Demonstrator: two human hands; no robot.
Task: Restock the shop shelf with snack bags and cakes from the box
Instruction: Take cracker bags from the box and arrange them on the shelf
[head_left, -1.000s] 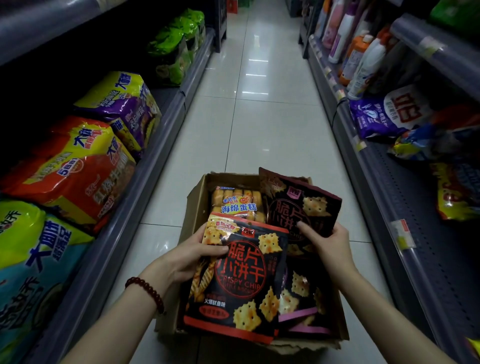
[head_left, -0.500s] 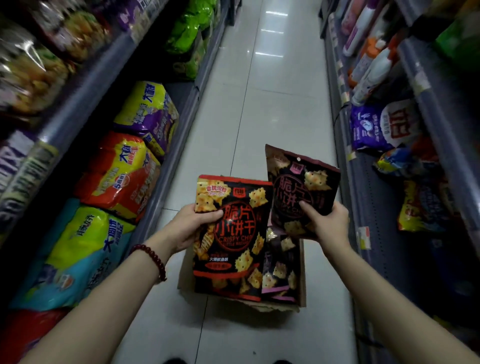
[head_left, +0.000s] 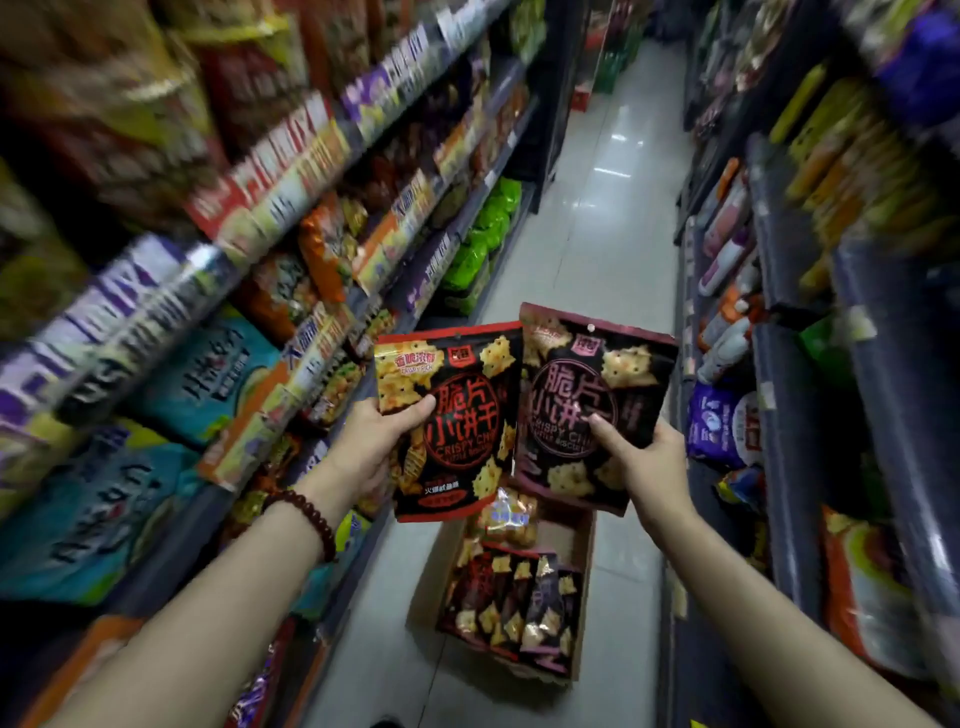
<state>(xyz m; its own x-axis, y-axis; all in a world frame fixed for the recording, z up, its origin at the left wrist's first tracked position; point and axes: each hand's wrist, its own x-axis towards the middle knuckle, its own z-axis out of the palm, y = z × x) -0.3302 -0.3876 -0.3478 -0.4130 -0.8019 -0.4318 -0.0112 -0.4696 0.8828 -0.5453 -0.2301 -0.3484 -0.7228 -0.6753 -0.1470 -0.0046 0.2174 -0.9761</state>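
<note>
Upright, tops up: left hand (head_left: 366, 441) grip clamps red-trimmed bag (head_left: 451, 415); right hand (head_left: 647, 467) grip clamps purple-trimmed bag (head_left: 587, 400).

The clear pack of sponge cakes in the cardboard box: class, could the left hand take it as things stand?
Probably not yet. The left hand grips a red-trimmed black cracker bag, and the clear pack of sponge cakes lies lower, in the cardboard box, partly hidden behind the held bags.

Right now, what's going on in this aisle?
A person is restocking snacks. The left hand grips a red-trimmed cracker bag, the right hand a purple-trimmed cracker bag, both held up side by side over the aisle. The cardboard box sits on the floor below with more bags and a cake pack inside. Neither bag is on a shelf yet.
</note>
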